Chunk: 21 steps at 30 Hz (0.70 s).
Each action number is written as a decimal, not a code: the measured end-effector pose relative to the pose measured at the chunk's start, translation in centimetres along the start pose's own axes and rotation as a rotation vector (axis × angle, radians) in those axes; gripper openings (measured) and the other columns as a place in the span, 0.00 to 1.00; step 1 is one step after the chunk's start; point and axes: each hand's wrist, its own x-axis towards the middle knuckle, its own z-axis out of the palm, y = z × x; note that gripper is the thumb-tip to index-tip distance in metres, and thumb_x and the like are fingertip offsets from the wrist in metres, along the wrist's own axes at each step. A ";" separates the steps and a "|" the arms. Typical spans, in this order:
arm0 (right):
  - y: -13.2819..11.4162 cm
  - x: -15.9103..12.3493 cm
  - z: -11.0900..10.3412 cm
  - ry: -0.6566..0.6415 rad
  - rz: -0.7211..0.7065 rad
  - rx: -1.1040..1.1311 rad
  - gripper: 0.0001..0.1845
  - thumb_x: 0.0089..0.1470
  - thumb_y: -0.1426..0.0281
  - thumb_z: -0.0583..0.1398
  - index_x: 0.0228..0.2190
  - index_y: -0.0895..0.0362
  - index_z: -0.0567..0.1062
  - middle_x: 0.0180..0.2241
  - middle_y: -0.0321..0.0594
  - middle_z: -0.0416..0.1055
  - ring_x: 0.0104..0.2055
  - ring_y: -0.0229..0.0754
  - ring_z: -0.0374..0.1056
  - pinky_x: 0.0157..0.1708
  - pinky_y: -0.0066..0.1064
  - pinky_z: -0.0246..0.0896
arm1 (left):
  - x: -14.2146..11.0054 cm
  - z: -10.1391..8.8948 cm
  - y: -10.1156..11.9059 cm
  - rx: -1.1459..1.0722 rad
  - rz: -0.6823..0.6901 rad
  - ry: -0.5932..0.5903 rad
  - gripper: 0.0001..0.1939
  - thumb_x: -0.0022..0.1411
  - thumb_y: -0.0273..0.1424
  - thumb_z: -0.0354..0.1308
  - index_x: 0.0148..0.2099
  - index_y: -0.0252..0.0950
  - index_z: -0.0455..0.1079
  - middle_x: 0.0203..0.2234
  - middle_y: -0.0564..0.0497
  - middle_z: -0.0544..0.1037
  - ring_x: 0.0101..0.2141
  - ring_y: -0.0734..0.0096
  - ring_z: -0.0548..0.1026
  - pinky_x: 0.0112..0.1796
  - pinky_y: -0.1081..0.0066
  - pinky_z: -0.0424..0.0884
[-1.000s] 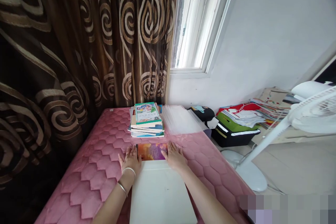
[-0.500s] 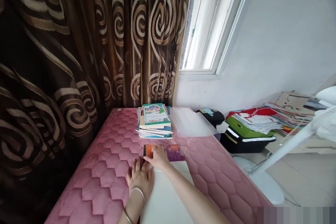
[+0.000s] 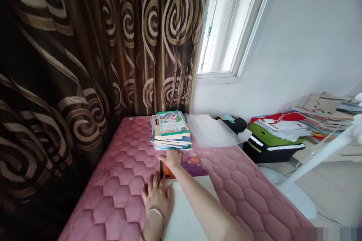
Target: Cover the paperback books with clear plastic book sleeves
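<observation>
A book with an orange and purple cover (image 3: 195, 166) lies flat on a pink quilted mattress (image 3: 124, 192). A whitish sheet (image 3: 185, 211) covers its nearer part and runs down toward me. My left hand (image 3: 157, 196) rests palm down at the left edge of the sheet, fingers spread. Farther forward, my right hand (image 3: 171, 159) lies over the book's far edge with the thumb stretched to the left; its fingertips are partly hidden. The right forearm crosses above the sheet. Just beyond that hand stands a stack of books (image 3: 172, 141), a green-bordered one on top.
Clear plastic sheets (image 3: 213, 131) lie to the right of the stack. Past the mattress's right edge are a black and green box (image 3: 274, 147) with papers on it and a white fan (image 3: 313, 163). A patterned brown curtain (image 3: 127, 45) hangs along the left.
My right hand has moved forward over the book, from its cover to its far edge. The left hand stays flat beside it. The view has shifted slightly.
</observation>
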 end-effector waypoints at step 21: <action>-0.1 -0.7 1.0 0.057 -0.026 0.019 0.22 0.52 0.51 0.60 0.35 0.57 0.76 0.42 0.50 0.74 0.48 0.51 0.66 0.46 0.39 0.55 | -0.3 -0.4 0.3 -0.032 -0.002 0.048 0.25 0.64 0.38 0.41 0.62 0.46 0.62 0.64 0.51 0.56 0.64 0.57 0.51 0.59 0.48 0.47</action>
